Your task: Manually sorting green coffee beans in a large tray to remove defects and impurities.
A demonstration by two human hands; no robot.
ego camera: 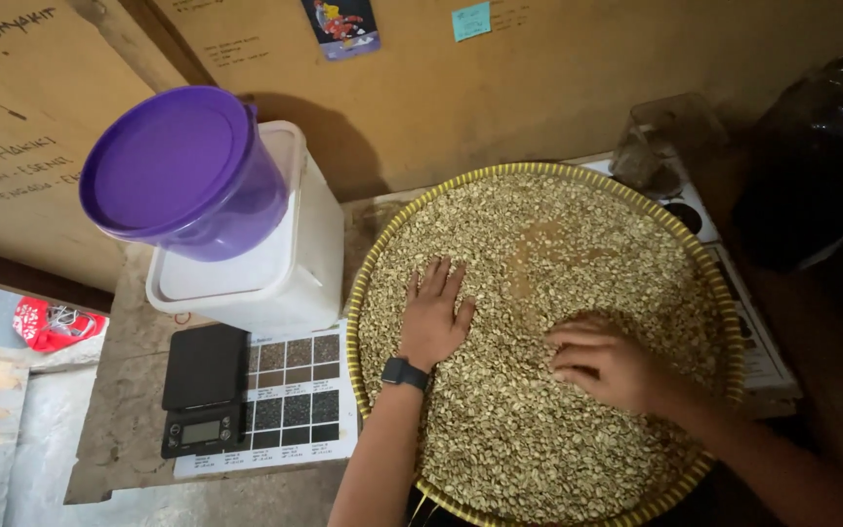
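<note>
While the left hand (433, 317) lay flat and open on pale green beans (539, 410), the right hand (602, 363) beside it curled loosely, fingertips among them, inside a round woven tray (368, 263).

Your tray (382, 256) looks woven cane, rough-rimmed; the beans (558, 293) are matt and pale. Your purple lid (163, 161) is smooth, semi-gloss plastic.

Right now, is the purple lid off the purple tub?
No, the purple lid sits closed on the purple tub, which rests on the white container.
</note>
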